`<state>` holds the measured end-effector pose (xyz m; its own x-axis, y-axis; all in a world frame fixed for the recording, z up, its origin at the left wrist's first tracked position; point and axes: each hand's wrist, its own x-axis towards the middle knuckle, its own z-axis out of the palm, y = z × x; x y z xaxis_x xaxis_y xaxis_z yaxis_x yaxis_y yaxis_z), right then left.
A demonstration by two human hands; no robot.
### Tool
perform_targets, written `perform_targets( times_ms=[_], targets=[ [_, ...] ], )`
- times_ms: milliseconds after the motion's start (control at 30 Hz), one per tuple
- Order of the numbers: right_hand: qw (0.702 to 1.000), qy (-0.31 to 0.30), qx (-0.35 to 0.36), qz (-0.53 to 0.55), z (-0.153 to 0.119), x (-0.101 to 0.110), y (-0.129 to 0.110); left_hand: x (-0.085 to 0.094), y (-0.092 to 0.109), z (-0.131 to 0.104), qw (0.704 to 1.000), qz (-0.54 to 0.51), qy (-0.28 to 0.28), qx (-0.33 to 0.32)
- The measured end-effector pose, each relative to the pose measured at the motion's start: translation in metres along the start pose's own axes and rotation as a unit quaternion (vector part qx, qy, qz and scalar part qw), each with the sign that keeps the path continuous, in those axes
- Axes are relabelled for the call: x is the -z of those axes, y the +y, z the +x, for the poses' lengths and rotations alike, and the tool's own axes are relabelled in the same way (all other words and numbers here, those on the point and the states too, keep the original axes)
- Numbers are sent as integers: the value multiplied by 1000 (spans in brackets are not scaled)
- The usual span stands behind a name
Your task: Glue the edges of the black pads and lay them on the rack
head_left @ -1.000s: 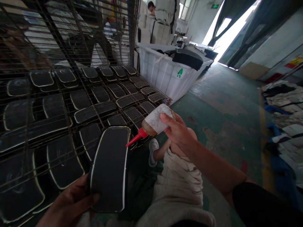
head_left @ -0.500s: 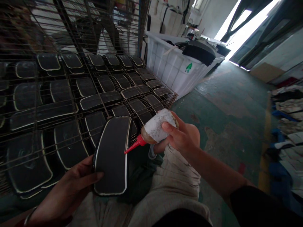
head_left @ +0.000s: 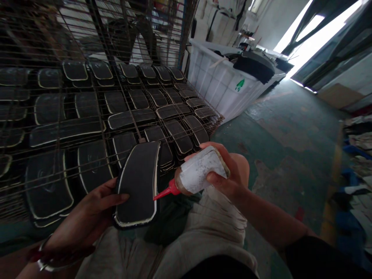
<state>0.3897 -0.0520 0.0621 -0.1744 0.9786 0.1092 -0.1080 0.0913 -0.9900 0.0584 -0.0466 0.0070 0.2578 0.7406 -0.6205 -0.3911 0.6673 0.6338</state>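
Observation:
My left hand (head_left: 94,207) grips the left edge of a curved dark panel (head_left: 138,180), its thumb lying on the top face. A pale bead of glue runs around the panel's border. In my right hand (head_left: 225,172) is a glue bottle (head_left: 200,170) with a white label and a red nozzle (head_left: 165,190). The nozzle tip meets the bead on the panel's right edge, or sits just above it. The panel is held over my lap, tilted toward me.
A wire rack (head_left: 141,139) carries many similar dark panels (head_left: 49,182) with pale borders, left and ahead. Behind it stands a large white bin (head_left: 209,77) holding dark curved pieces (head_left: 254,66). Green floor (head_left: 279,128) extends right, toward piled materials (head_left: 359,174).
The nozzle tip has moved down the panel's right edge, toward me. The bottle lies flatter and a little farther right. My view has shifted slightly left.

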Motion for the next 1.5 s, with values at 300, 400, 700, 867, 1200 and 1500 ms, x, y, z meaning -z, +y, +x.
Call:
perform_targets(
  times_ms=[300,400,700,867,1200,1500],
  targets=[
    [988,-73,139,3,2,1,11,-16,14,-5,997,18,68,-12],
    [995,-18,93,39,-4,-9,23,-28,15,-7,995,-2,98,-31],
    [935,115,-132,309,41,-40,51,-43,-7,-3,991,-29,104,-78],
    [968,175,51,171,76,-31,46,-50,-22,-2,996,-31,67,-54],
    [989,112,98,14,70,-23,74,-41,-25,2,995,-26,71,-58],
    [983,139,106,53,96,-8,58,-31,-15,-3,995,24,70,-60]
  ],
)
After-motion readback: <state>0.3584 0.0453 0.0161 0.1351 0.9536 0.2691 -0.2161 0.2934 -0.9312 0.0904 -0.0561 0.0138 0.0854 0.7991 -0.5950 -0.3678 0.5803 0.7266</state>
